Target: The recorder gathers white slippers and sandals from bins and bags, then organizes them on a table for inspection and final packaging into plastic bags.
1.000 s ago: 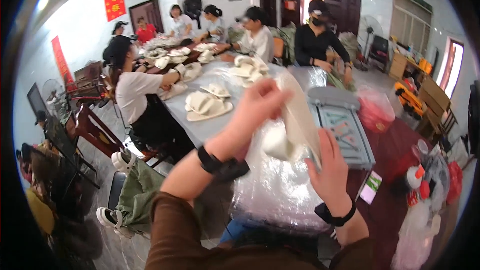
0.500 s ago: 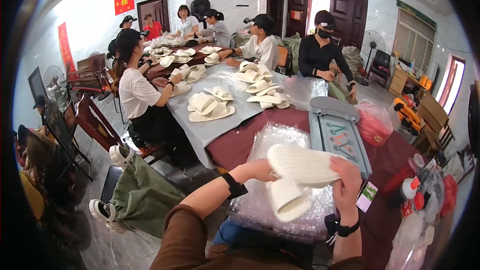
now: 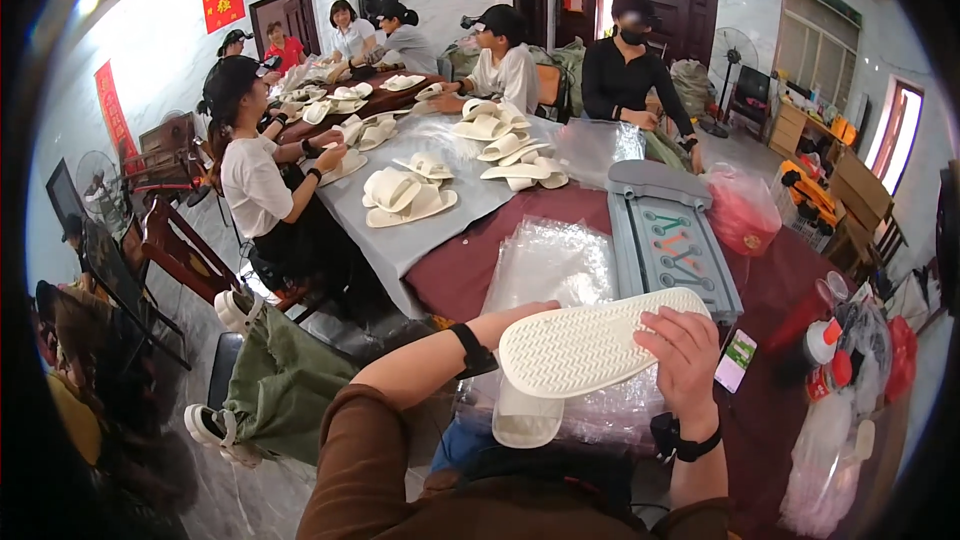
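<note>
My right hand (image 3: 682, 360) grips one end of a cream slipper (image 3: 598, 345), which is tilted so that its zigzag-patterned sole shows. A second cream slipper (image 3: 527, 420) sticks out below it, mostly covered by the first. My left hand (image 3: 528, 314) reaches behind the pair from the left and is closed on them, its fingers largely hidden by the sole. Under the slippers, a stack of clear plastic bags (image 3: 550, 265) lies on the dark red tablecloth (image 3: 465, 265).
A grey plastic device (image 3: 665, 235) stands beyond my right hand, with a phone (image 3: 736, 360) nearby. Piled slippers (image 3: 408, 195) cover the grey sheet ahead. Co-workers line the table. Bottles (image 3: 824, 360) and a red bag (image 3: 742, 210) are at right; a green cloth (image 3: 290, 380) hangs at left.
The upper slipper has turned so its patterned sole shows more fully, and the pair has come slightly left and nearer. Both hands keep hold. The whole view has shifted a little.
</note>
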A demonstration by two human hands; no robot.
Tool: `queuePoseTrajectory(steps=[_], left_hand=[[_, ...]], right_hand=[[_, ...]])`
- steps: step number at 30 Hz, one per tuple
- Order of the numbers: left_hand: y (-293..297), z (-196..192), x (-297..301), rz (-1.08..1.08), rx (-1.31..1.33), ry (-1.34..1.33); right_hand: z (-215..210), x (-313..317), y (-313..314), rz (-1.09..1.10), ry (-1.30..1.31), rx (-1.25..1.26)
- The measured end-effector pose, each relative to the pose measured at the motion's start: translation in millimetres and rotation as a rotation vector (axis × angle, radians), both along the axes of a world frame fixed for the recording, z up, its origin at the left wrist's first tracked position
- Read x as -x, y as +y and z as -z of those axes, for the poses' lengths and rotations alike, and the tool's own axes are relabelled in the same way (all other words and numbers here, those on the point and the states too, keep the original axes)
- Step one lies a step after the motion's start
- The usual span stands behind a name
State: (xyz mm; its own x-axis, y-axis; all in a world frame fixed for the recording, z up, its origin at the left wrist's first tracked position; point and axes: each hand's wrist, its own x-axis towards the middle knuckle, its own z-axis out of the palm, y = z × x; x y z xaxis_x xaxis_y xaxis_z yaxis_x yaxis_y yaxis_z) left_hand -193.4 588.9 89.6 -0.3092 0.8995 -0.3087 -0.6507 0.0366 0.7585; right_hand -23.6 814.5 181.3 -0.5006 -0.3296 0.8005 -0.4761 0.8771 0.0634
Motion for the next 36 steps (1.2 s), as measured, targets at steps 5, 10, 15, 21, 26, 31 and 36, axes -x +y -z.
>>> queuePoseTrajectory(steps=[5, 10, 15, 21, 26, 31, 36], left_hand=[[-23.1, 36.9, 37.1, 0.142, -0.126, 1.569], [-35.3, 47.7, 51.7, 0.402, 0.260, 1.868], [-36.9, -24.8, 14.4, 0.346, 0.755, 1.124], [-65.4, -22.0, -18.8, -0.198, 0.568, 0.840], [-41.1, 9.2, -60.0, -0.846, 0.158, 0.612], [3.2, 28.3, -87.7, -1.067, -0.036, 0.396], [22.9, 72.0, -76.5, -1.024, 0.034, 0.430]], right_hand=[[-3.0, -1.2, 1.5, 0.036, 0.029, -0.021], [-3.4, 1.9, 11.3, 0.098, 0.061, -0.041], [-2.3, -3.0, 31.7, 0.211, 0.095, 0.009], [16.4, -6.2, 35.6, 0.281, -0.042, 0.286], [54.2, 11.8, 15.1, 0.083, -0.305, 0.856], [111.5, 38.4, -0.4, -0.256, -0.566, 1.297], [160.3, 50.9, -14.3, -0.072, -0.607, 1.109]])
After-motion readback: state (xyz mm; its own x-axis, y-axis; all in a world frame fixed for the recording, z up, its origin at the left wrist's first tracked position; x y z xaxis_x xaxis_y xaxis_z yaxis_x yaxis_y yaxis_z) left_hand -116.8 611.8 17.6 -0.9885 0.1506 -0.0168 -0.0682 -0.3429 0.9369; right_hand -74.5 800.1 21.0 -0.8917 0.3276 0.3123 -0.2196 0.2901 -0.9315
